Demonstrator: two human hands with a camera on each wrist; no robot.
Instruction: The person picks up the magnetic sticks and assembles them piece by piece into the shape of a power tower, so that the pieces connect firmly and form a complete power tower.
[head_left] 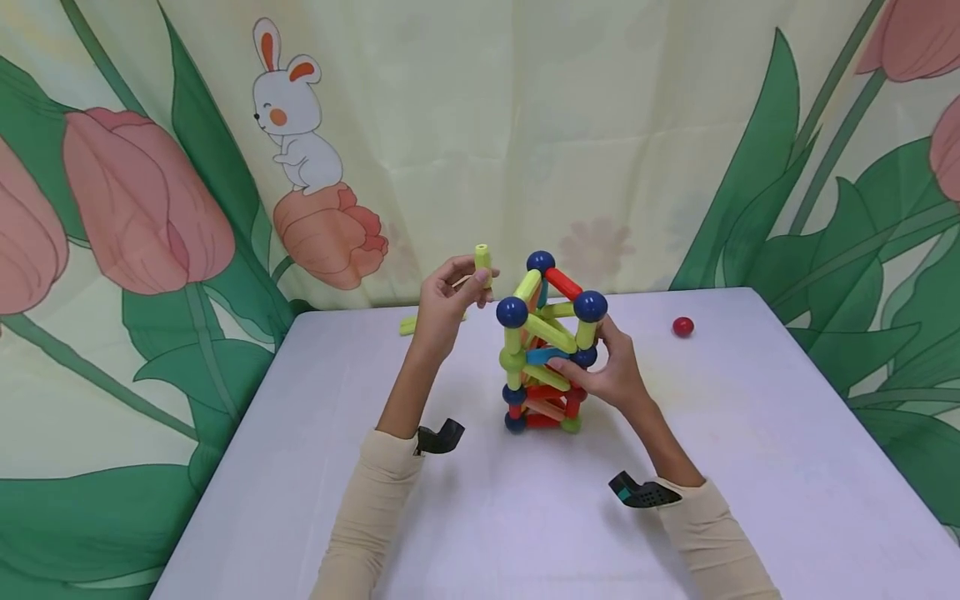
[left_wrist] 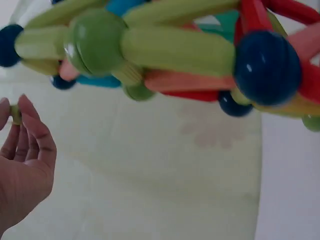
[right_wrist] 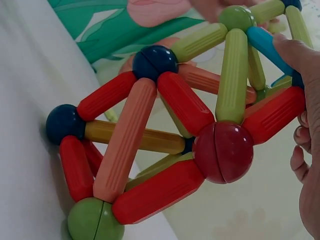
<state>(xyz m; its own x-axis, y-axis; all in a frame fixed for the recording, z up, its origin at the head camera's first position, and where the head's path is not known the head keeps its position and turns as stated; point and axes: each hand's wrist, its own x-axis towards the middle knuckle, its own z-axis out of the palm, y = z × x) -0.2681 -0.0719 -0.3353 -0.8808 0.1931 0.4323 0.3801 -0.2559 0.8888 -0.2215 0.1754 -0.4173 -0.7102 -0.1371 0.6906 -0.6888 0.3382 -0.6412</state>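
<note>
A tower of coloured rods and balls stands upright on the table, with dark blue balls at its top corners. My left hand pinches a yellow-green rod upright between thumb and fingers, just left of the tower's top and apart from it. In the left wrist view, the left hand shows at the left edge with the rod's end between its fingertips. My right hand grips the tower's right side, its thumb by a blue rod. A red ball sits low on the frame.
A single red ball lies at the back right of the white table. Yellow-green rods lie behind the left hand, partly hidden by it. A curtain printed with tulips and a rabbit hangs along the table's back edge.
</note>
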